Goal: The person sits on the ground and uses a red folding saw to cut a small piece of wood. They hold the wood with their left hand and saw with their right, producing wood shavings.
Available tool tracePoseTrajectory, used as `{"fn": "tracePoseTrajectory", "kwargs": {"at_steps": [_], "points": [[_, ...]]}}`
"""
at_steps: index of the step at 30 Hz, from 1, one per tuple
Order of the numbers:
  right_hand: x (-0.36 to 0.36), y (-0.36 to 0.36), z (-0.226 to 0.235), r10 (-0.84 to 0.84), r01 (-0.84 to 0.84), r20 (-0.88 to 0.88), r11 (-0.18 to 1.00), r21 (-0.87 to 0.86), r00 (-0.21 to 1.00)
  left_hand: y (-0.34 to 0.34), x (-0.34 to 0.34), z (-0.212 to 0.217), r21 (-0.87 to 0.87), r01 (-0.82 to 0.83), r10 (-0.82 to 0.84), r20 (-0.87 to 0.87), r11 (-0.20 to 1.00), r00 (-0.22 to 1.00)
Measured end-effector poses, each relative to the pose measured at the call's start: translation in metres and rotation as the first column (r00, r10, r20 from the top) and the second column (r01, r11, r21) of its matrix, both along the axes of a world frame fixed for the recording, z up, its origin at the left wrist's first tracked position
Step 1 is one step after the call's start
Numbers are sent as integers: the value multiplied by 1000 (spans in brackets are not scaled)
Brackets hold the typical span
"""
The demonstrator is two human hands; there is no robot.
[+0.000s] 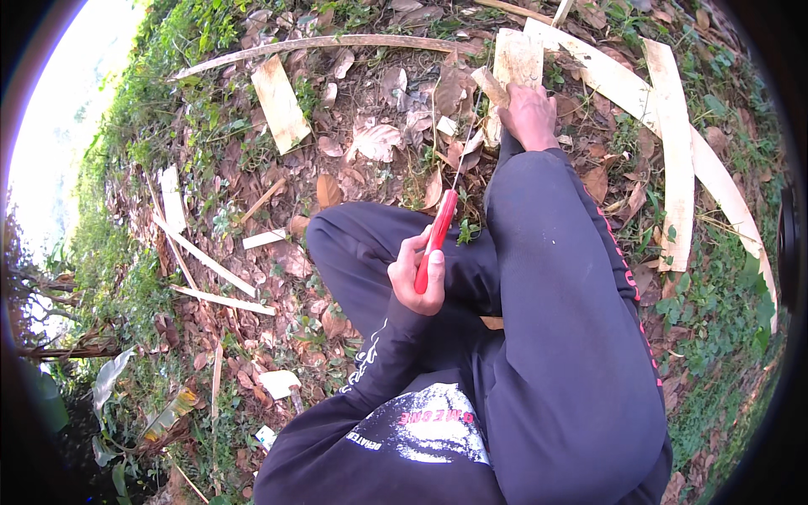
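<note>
My left hand is closed around the red handle of a long, thin-bladed tool. Its narrow blade points up and away, passing along the left side of a small wooden piece. At the far end of my raised right leg, my right hand bends its fingers over that wooden piece, beside a pale flat board lying on the ground. The blade is nearly edge-on, so its type is unclear. Parts of the right fingers and the right arm are hidden.
A long curved pale strip and another strip lie at the right. A flat wooden offcut rests at the upper left, below a long thin stick. Several slivers are scattered over leaf-covered ground. My bent knees frame the work.
</note>
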State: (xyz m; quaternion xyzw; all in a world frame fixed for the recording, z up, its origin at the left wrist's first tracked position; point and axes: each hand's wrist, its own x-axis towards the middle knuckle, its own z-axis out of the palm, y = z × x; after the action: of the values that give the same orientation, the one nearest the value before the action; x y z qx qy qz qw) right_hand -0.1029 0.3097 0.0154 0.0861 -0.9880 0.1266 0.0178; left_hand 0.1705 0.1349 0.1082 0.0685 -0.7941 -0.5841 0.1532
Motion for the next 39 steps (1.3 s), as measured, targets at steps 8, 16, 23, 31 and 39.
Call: {"fn": "tracePoseTrajectory", "kwargs": {"at_steps": [8, 16, 23, 31, 39], "points": [[1, -11, 5, 12, -12, 7, 1000, -25, 1000, 22, -105, 6, -73, -59, 61, 19, 996, 998], [-8, 13, -5, -32, 32, -11, 999, 37, 999, 31, -70, 28, -19, -15, 16, 94, 1000, 995], [-9, 5, 13, 34, -44, 123, 996, 78, 992, 29, -81, 17, -11, -24, 25, 74, 1000, 997], [-2, -9, 21, 80, -90, 103, 992, 90, 991, 24, -98, 3, 24, -86, 85, 47, 996, 995], [5, -10, 11, 137, -142, 40, 974, 178, 990, 26, -40, 8, 30, -90, 88, 75, 995, 993]]}}
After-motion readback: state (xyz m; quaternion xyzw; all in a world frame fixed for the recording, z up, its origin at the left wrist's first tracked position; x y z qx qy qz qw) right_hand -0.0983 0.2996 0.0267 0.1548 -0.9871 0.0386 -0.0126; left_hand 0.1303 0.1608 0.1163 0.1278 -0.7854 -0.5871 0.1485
